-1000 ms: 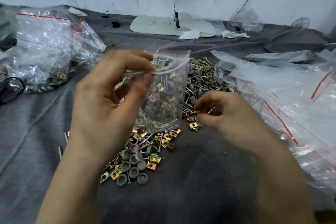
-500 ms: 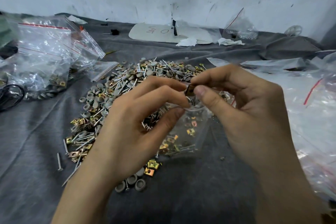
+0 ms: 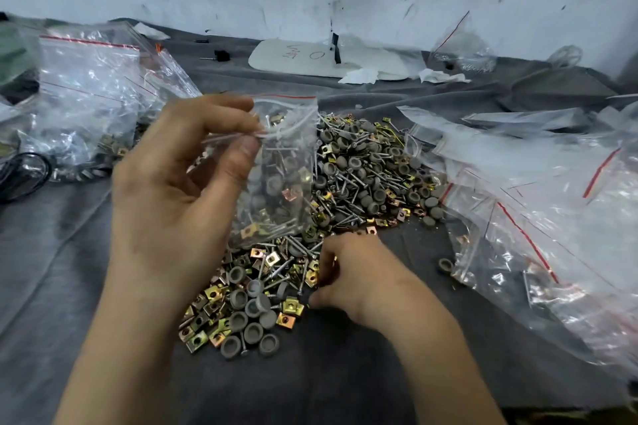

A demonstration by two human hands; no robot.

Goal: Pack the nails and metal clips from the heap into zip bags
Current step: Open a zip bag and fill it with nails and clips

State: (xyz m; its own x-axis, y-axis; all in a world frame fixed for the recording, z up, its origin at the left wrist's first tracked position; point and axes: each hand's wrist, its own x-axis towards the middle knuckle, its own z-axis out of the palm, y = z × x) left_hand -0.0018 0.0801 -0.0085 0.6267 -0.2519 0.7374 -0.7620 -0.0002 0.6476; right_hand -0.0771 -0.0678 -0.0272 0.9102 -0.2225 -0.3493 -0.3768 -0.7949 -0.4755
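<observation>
A heap [image 3: 362,179] of nails, gold metal clips and grey round caps lies on the grey cloth at centre. My left hand [image 3: 179,183] holds a small clear zip bag [image 3: 283,176] upright above the heap, pinching its open mouth between thumb and fingers. A few nails and clips lie at the bag's bottom. My right hand [image 3: 348,272] is low at the heap's near edge, fingers curled down among the clips [image 3: 293,307]. Whether it holds a piece is hidden.
Filled zip bags [image 3: 86,107] pile up at the left beside a black cable [image 3: 20,172]. A stack of flat zip bags [image 3: 538,203] covers the right side. A white board [image 3: 310,59] and paper scraps lie near the back wall.
My right hand left the bag's mouth and dropped to the heap's near edge. My left hand lifted the bag higher again.
</observation>
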